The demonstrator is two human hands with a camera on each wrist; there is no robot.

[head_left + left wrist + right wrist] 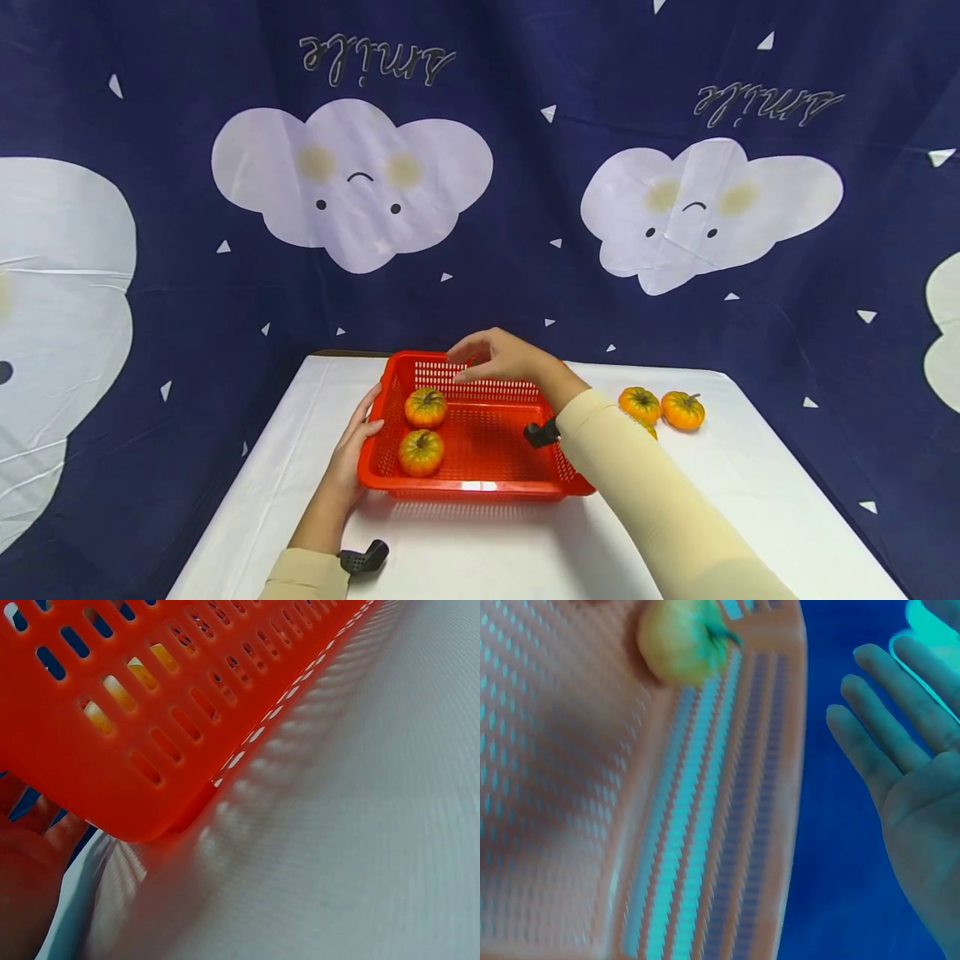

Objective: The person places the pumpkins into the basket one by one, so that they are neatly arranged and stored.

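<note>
A red plastic basket [487, 486] with slotted walls stands on the white table. Two small orange-and-green pumpkins, a rear one [425, 407] and a front one [421, 452], sit in its left end. My left hand [356, 446] rests against the basket's left side, fingers fairly straight; the left wrist view shows it beside the slotted wall [150, 712]. Over the back of the basket, my right hand [501, 356] hovers with loosely bent fingers and nothing in it. The right wrist view shows its palm [930, 802] free, beyond the rim, and one pumpkin [681, 641] inside.
Right of the basket, several more pumpkins lie on the white table [738, 475]: one [640, 404], another [683, 410], and one partly hidden by my right sleeve [637, 483]. A dark blue curtain [517, 283] with white clouds hangs behind the table.
</note>
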